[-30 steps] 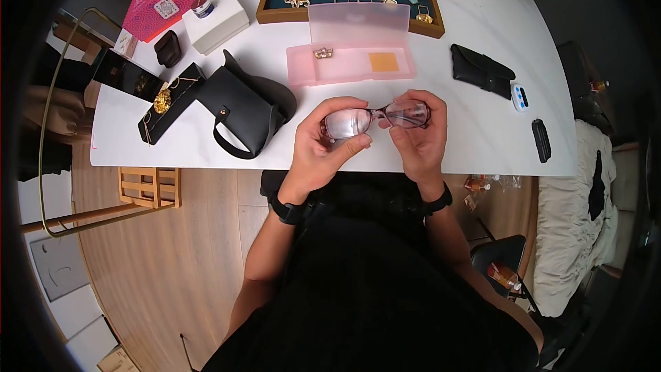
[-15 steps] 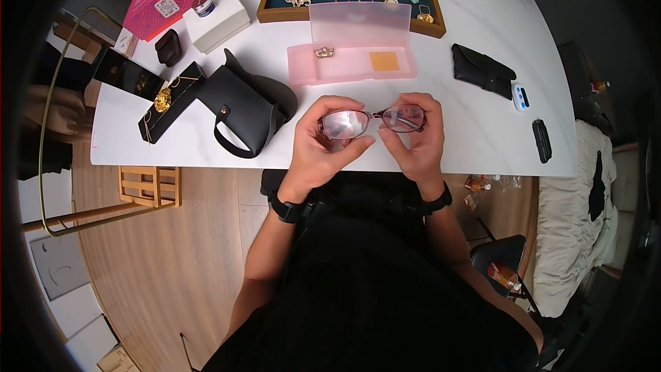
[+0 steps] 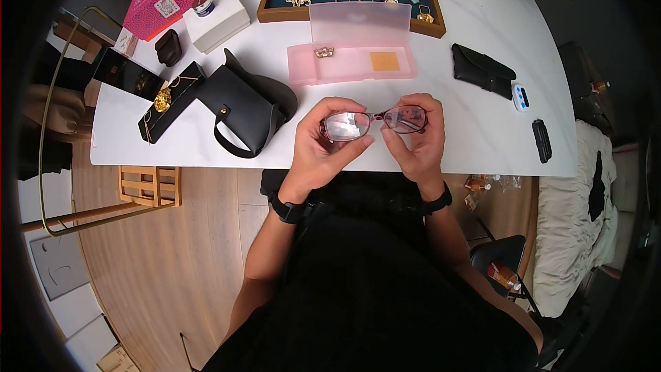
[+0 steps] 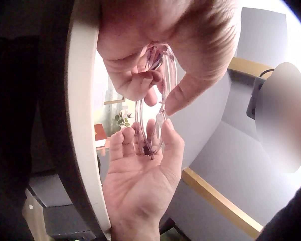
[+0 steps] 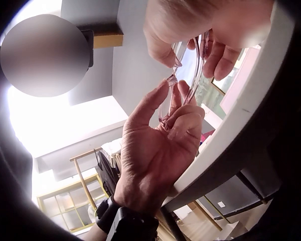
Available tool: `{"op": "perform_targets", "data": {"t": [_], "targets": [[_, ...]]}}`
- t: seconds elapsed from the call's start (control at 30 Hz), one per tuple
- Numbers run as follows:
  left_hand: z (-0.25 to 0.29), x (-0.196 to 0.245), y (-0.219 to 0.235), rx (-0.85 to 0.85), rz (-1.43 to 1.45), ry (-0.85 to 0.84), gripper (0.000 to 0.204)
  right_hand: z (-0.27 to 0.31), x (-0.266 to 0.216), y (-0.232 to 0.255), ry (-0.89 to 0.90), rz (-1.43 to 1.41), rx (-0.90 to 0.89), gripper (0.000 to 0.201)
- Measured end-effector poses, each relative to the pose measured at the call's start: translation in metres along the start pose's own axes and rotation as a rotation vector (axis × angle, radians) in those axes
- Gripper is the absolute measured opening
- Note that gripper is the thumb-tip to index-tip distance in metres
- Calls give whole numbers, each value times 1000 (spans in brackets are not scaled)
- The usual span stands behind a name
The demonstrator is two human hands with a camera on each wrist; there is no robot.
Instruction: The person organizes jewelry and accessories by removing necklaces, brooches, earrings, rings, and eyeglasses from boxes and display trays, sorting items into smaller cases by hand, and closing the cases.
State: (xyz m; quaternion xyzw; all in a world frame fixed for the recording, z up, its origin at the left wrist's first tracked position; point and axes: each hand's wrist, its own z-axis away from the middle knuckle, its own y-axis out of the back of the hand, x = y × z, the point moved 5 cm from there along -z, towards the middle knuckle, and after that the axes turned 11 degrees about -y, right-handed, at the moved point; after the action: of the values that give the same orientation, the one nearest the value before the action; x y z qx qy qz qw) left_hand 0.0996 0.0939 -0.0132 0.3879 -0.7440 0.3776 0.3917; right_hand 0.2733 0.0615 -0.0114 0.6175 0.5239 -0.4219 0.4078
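Observation:
A pair of glasses with a thin purplish-red frame is held up over the near edge of the table, lenses toward the head camera. My left hand pinches its left end, thumb below the lens and fingers along the top. At the other end, my right hand grips the frame the same way. From the left wrist, the glasses' thin rims run between both hands. Beyond them lies an open pink case with a jewelled clip and a yellow cloth inside.
Left of the hands stands a black handbag, beside a black box with gold jewellery. A jewellery tray is behind the pink case. To the right lie a black pouch, a small white device and a black case.
The glasses have tilted and shifted slightly left and down, with the right hand moving along. Both hands keep their hold.

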Motion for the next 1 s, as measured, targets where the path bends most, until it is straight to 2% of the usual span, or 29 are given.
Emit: {"op": "perform_targets", "data": {"t": [0.33, 0.4, 0.5, 0.73, 0.93, 1.0], "targets": [[-1, 1, 1, 9, -17, -38, 37, 1, 2, 0, -42, -77, -22, 50], [0, -2, 9, 87, -166, -57, 34, 0, -5, -4, 48, 78, -104, 48], [-2, 1, 8, 150, -167, -28, 31, 0, -6, -7, 31, 75, -109, 47], [-3, -3, 10, 142, -181, -56, 29, 1, -5, -8, 25, 73, -84, 45], [-2, 1, 5, 77, -137, -30, 37, 1, 3, -1, -77, 20, -2, 43], [2, -7, 6, 83, 27, 96, 43, 0, 1, -1, -62, 24, 5, 42]]}}
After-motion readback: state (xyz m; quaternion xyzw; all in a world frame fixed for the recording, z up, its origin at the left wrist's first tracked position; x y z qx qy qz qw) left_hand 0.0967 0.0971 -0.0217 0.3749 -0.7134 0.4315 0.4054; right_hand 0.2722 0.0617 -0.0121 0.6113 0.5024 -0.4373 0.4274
